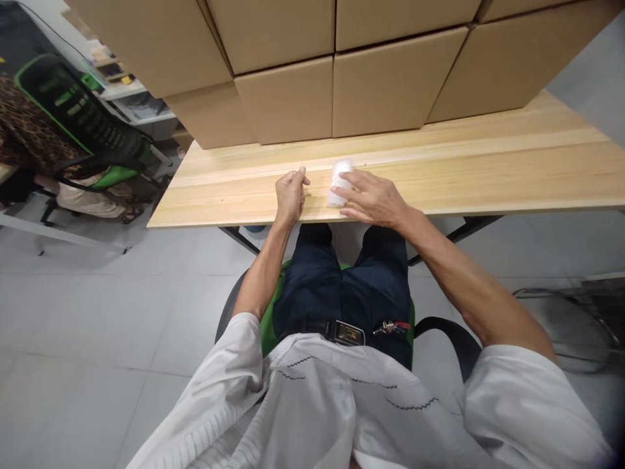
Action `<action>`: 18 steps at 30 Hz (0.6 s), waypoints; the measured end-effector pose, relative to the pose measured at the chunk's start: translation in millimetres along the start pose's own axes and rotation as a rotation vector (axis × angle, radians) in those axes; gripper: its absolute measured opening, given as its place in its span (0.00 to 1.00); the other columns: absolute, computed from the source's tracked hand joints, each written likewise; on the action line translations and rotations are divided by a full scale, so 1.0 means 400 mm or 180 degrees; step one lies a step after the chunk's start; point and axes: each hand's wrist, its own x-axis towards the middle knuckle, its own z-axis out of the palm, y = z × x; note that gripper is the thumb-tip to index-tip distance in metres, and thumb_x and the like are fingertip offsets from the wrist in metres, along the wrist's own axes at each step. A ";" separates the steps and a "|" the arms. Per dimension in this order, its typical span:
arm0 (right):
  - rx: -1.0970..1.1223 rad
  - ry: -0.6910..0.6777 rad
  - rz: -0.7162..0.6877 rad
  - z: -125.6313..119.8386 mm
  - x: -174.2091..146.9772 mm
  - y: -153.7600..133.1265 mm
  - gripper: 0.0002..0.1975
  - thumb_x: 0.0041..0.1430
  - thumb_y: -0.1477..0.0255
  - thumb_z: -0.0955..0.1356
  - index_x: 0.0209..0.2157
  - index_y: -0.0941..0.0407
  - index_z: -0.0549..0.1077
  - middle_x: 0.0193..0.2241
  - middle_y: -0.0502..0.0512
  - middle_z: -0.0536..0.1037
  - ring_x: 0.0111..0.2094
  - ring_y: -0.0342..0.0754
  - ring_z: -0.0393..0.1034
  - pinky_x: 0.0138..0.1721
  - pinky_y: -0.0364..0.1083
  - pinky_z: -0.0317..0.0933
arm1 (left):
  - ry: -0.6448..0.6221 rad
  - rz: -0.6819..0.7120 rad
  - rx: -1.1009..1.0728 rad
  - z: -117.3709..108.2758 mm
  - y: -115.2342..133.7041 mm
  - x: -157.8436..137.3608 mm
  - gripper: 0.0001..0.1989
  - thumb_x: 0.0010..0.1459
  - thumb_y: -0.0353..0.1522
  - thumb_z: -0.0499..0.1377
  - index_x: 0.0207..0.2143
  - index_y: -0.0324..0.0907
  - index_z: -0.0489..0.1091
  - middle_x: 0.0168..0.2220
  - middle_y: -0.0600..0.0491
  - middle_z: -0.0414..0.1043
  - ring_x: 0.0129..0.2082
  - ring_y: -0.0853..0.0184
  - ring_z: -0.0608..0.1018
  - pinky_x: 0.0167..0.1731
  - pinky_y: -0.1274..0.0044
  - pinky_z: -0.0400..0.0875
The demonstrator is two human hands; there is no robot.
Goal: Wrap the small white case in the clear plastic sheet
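A small white roll (340, 172), wrapped in something clear or shiny, lies on the light wooden table (234, 189) near its front edge. From the right, my right hand (374, 198) has its fingertips over the roll, gripping it loosely. Just left of the roll, my left hand (290, 192) rests at the table edge with its fingers curled in and the thumb against them. Whatever those fingers might hold is hidden. A short gap of bare wood separates my left hand from the roll.
Stacked cardboard boxes (293, 98) line the back of the table. To the left, a person sits by a black and green chair (73, 124), near white shelves (141, 107). Black cables (581, 312) hang at the right. My legs are under the table edge.
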 end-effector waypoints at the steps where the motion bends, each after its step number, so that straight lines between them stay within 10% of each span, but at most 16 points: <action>1: -0.0005 -0.0119 -0.0104 0.004 0.001 -0.005 0.24 0.82 0.52 0.75 0.71 0.41 0.89 0.83 0.60 0.82 0.82 0.75 0.74 0.80 0.72 0.72 | -0.0030 0.0019 0.0029 0.002 -0.002 -0.001 0.42 0.71 0.70 0.77 0.27 0.49 0.67 0.18 0.65 0.46 0.18 0.73 0.54 0.20 0.76 0.48; 18: -0.0096 0.0377 -0.0269 0.050 0.055 0.086 0.20 0.87 0.64 0.68 0.63 0.50 0.92 0.70 0.67 0.91 0.71 0.69 0.85 0.70 0.67 0.80 | -0.0135 -0.0197 -0.0108 0.017 0.022 -0.024 0.39 0.75 0.60 0.79 0.25 0.45 0.69 0.18 0.64 0.50 0.19 0.75 0.53 0.23 0.78 0.43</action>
